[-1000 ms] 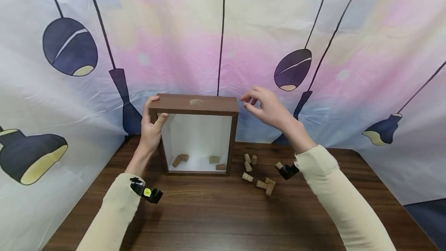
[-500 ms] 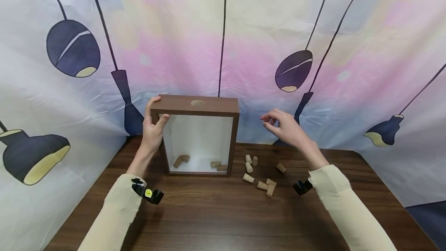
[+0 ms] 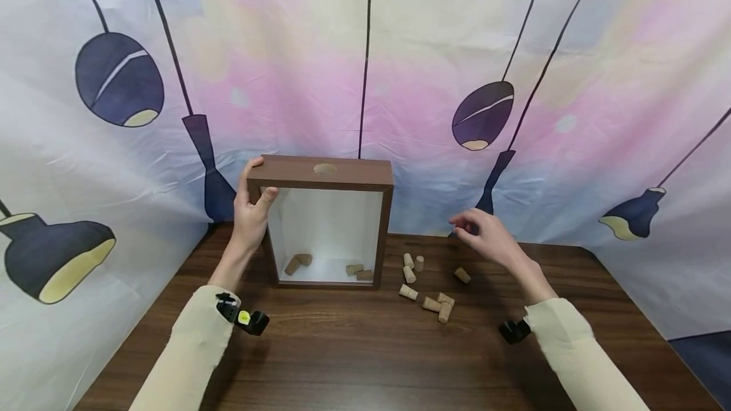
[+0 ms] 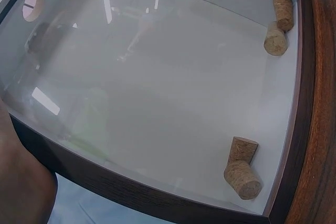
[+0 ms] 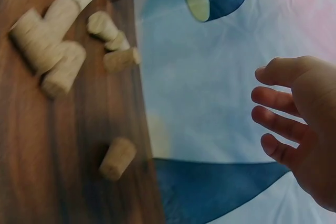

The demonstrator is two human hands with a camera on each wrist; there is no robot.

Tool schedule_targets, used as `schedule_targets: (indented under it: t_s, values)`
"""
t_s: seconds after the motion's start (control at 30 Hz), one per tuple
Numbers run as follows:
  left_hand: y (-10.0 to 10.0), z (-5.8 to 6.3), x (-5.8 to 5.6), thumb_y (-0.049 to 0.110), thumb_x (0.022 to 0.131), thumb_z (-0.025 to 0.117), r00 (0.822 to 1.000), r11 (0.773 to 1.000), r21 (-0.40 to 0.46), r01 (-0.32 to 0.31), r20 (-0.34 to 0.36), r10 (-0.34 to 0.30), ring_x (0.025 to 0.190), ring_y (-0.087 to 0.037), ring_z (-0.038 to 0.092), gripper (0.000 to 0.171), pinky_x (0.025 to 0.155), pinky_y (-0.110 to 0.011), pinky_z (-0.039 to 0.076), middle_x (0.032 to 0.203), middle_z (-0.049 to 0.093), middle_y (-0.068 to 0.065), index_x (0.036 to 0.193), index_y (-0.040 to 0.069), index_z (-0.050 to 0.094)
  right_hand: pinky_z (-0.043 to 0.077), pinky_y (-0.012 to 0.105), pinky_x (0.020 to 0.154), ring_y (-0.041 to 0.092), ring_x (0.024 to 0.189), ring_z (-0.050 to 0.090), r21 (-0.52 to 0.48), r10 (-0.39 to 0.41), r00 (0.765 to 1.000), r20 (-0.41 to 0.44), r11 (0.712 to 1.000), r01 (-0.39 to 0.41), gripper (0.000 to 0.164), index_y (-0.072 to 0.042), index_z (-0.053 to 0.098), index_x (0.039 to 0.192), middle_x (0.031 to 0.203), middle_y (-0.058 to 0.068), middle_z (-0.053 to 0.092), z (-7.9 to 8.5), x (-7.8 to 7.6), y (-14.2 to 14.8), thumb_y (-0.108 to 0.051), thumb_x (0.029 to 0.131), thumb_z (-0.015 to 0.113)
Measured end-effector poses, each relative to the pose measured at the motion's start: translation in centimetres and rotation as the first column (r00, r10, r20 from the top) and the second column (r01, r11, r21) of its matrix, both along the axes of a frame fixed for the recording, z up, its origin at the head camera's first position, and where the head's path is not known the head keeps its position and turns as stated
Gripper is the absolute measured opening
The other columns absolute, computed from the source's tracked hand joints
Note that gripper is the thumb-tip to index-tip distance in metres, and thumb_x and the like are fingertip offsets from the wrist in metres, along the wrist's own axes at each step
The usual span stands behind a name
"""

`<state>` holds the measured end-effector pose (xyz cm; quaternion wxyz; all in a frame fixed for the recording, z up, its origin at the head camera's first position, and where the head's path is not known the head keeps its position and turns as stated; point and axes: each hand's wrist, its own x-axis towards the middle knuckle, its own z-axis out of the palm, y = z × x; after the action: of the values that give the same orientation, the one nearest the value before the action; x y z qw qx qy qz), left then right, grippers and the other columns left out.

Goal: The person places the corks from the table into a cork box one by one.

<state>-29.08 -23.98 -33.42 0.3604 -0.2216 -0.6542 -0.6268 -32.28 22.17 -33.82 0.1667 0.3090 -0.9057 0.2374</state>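
Observation:
My left hand grips the upper left corner of an upright brown-framed box, thumb on its clear front and fingers round the side. A round hole is cut in the box's top. Several corks lie on the box floor, a pair at one end and another pair at the other, as the left wrist view shows. My right hand hovers over the table's back edge, fingers loosely bent and holding nothing. Below it a single cork lies on its side.
Between box and right hand, more loose corks lie scattered on the dark wooden table. A painted cloth hangs close behind the table. Black wrist cameras sit on both sleeves.
My right hand has moved right and down, away from the box's upper right corner toward the single cork. The left hand and the box have stayed in place.

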Motion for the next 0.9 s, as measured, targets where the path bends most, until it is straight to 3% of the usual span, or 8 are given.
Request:
schedule_targets:
  t_s: [0.27,0.53,0.9]
  values:
    - [-0.1,-0.1,-0.1,0.037,0.095,0.067,1.0,1.0,0.005,0.002,0.005,-0.002,0.134,-0.014,0.037,0.065,0.104,-0.027,0.03,0.153,0.037,0.002,0.15,0.016,0.04,0.045,0.028,0.068,0.009,0.078,0.054,-0.004,-0.01,0.999,0.047,1.0,0.01,0.014,-0.011,0.073,0.108,0.098,0.002,0.067,-3.0,0.0,1.8,-0.014,0.096,0.068]
    - [0.0,0.0,-0.1,0.035,0.095,0.067,1.0,1.0,-0.001,0.015,0.004,-0.015,0.133,-0.014,0.037,0.066,0.104,-0.027,0.031,0.154,0.036,0.001,0.151,0.015,0.039,0.049,0.027,0.069,0.009,0.082,0.06,0.018,-0.042,0.983,0.181,0.999,0.039,0.018,-0.007,0.071,0.111,0.099,0.001,0.067,-6.6,0.6,2.9,-0.013,0.095,0.068]
    - [-0.2,-0.1,0.0,0.041,0.094,0.066,1.0,1.0,-0.011,-0.005,-0.001,0.005,0.137,-0.013,0.034,0.067,0.105,-0.029,0.029,0.154,0.037,0.003,0.15,0.016,0.04,0.048,0.027,0.068,0.008,0.078,0.057,0.052,-0.052,0.964,0.262,0.998,0.039,0.016,-0.01,0.07,0.109,0.098,0.002,0.066,-8.5,0.6,3.9,-0.011,0.093,0.07]
